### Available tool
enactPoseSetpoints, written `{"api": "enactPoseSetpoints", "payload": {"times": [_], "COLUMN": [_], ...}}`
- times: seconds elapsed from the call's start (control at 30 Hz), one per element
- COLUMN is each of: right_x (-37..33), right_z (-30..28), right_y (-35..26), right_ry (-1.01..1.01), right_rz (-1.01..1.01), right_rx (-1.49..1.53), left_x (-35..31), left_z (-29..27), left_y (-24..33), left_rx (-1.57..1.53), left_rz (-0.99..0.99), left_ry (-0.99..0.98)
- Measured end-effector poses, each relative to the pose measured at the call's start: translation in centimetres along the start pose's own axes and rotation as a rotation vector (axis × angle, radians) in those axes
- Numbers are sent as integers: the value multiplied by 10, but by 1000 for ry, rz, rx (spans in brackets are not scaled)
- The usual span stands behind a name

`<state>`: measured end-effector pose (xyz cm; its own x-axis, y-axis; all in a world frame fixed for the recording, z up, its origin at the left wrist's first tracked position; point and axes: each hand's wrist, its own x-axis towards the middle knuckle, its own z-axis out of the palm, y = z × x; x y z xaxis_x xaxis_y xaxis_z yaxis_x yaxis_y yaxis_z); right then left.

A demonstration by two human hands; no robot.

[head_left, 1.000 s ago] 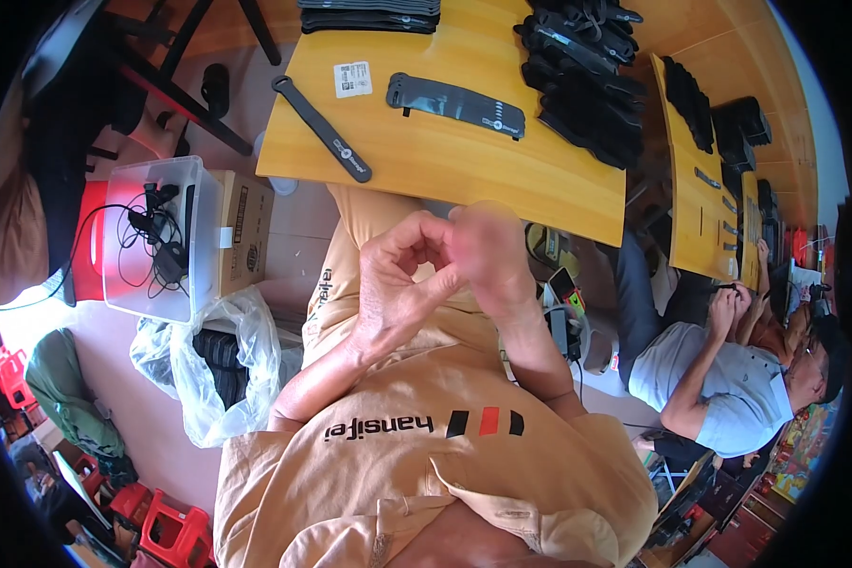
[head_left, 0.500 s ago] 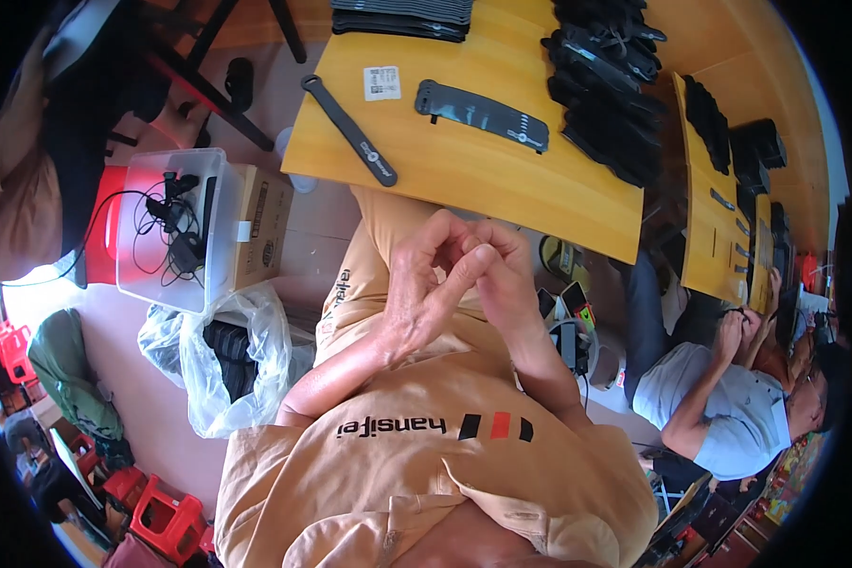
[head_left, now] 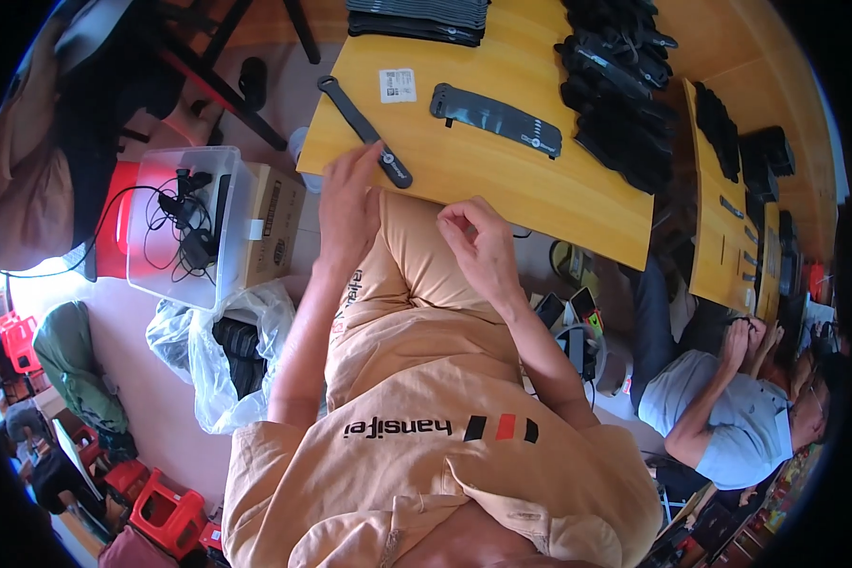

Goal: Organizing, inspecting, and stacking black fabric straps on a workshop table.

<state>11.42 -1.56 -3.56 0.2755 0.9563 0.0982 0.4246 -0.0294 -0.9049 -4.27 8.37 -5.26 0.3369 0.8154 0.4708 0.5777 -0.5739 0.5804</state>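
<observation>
A narrow black strap [head_left: 352,118] with a looped end lies slantwise near the table's left edge. My left hand [head_left: 348,213] reaches up to it with the fingers stretched out, the fingertips over or touching its middle; which, I cannot tell. Above my lap, just off the table's front edge, my right hand [head_left: 483,248] is closed, thumb and fingertips brought together. Whatever it may hold is too small or hidden. A wider black strap [head_left: 492,118] with small slots lies flat in mid-table, and a white printed label [head_left: 398,85] sits between the two straps.
Stacked black straps [head_left: 417,21] and a heap of black pieces [head_left: 620,114] rest on the yellow table [head_left: 559,194]. At left stand a clear bin [head_left: 151,256] of cables, a cardboard box [head_left: 273,227] and a plastic bag [head_left: 222,402]. A co-worker [head_left: 715,417] sits at right.
My hands, together over my lap before, have parted. The left has moved up and left to the narrow strap; the right stays near the lap, its fingers curled. The view has shifted slightly.
</observation>
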Motion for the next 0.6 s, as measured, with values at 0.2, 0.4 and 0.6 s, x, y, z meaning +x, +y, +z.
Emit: {"api": "enactPoseSetpoints", "payload": {"times": [0.2,0.4,0.6], "right_x": [5,-3,-6], "right_z": [-1,-9,-19], "right_y": [-1,3,-26], "right_ry": [-42,-85,-1], "right_rz": [-56,-14,95], "right_rx": [-32,11,407], "left_x": [43,38,3], "left_z": [-6,-15,-31], "left_y": [-24,-13,40], "left_rx": [106,139,-772], "left_rz": [279,244,-133], "left_ry": [-511,-348,-364]}}
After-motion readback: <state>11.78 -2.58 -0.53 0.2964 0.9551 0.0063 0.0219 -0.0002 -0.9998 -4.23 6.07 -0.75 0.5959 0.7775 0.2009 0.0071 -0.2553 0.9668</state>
